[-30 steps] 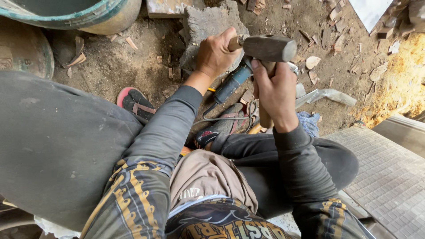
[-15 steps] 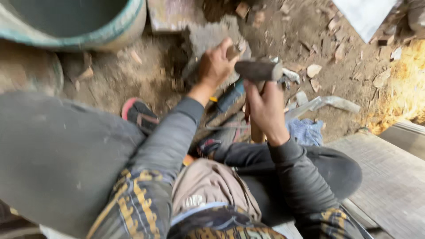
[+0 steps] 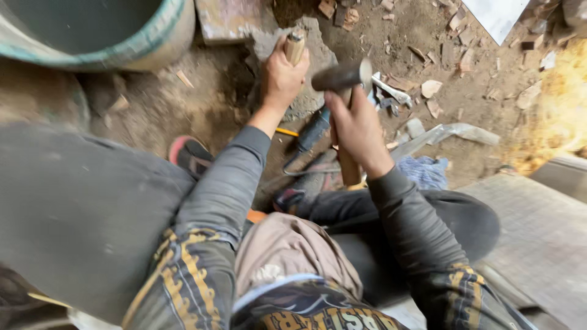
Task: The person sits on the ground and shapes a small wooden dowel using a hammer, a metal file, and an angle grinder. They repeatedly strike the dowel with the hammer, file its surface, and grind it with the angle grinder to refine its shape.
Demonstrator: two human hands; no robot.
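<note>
Dirt ground strewn with stone chips: left hand (image 3: 282, 76) fingers closed around a wooden-handled chisel (image 3: 295, 46) set on the grey stone slab (image 3: 306, 67); right hand (image 3: 356, 125) grips the hammer (image 3: 342, 76), raised just beside it; slab appears only partly chipped

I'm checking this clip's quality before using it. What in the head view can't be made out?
- Chisel tip: hidden by the left hand.
- Hammer handle middle: covered by the right hand.
- Tub: cut off by the top edge.
- Tools behind the hands: blurred.
</note>
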